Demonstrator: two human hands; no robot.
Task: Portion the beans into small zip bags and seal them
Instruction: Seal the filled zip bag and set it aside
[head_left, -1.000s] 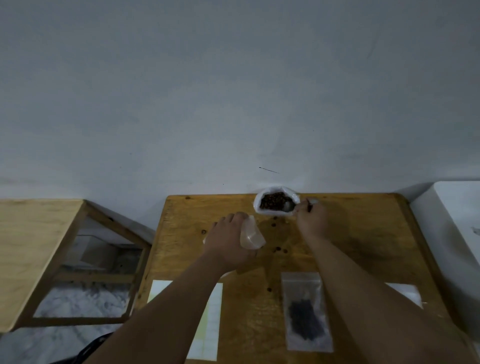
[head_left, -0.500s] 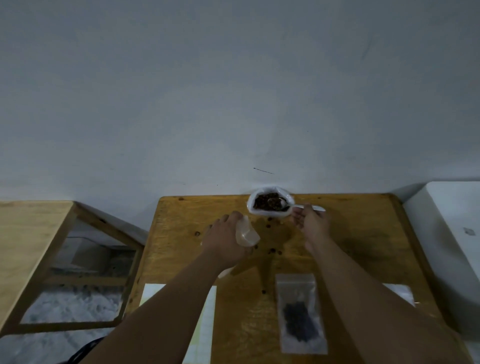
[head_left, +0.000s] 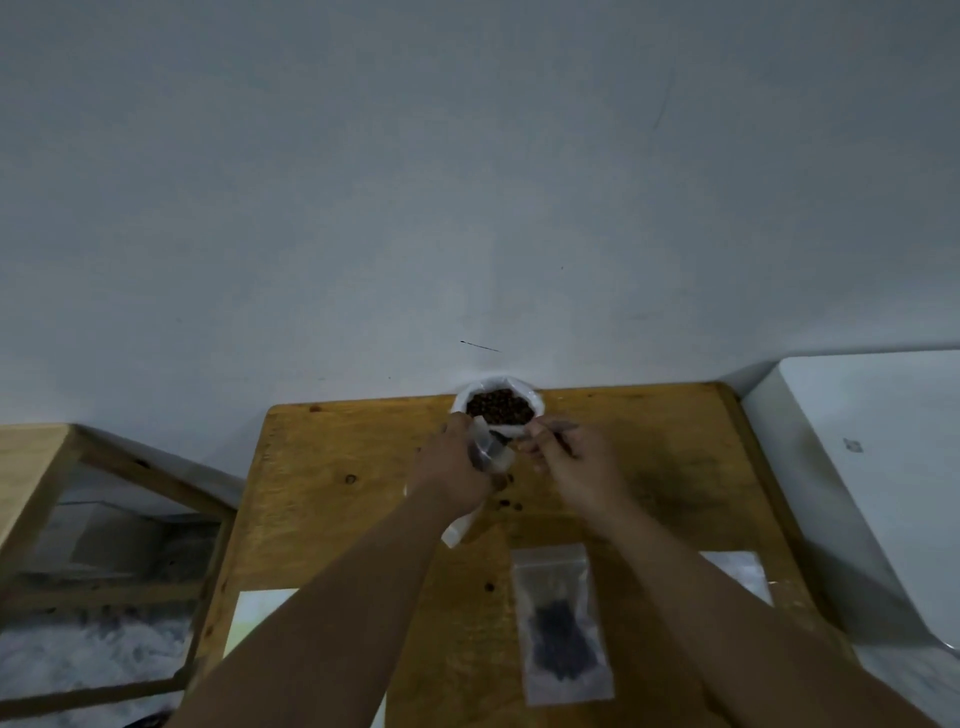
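A white bag of brown beans (head_left: 500, 407) stands open at the far edge of the wooden table (head_left: 337, 499). Just in front of it my left hand (head_left: 453, 470) grips a small clear zip bag (head_left: 488, 451) with its mouth up; the bag's lower end sticks out below my wrist. My right hand (head_left: 576, 465) pinches the handle of a spoon (head_left: 556, 428) whose bowl end points into the zip bag's mouth. A filled zip bag of dark beans (head_left: 563, 623) lies flat near the front of the table.
Loose beans (head_left: 506, 503) are scattered on the table by my hands. Flat empty zip bags lie at the front left (head_left: 254, 618) and front right (head_left: 740, 571). A white appliance (head_left: 872, 467) borders the table's right side, a wooden frame (head_left: 104, 467) its left.
My right hand has drawn the spoon out of the bean bag and brought it left to the zip bag's mouth. My left hand has raised the zip bag toward the bean bag.
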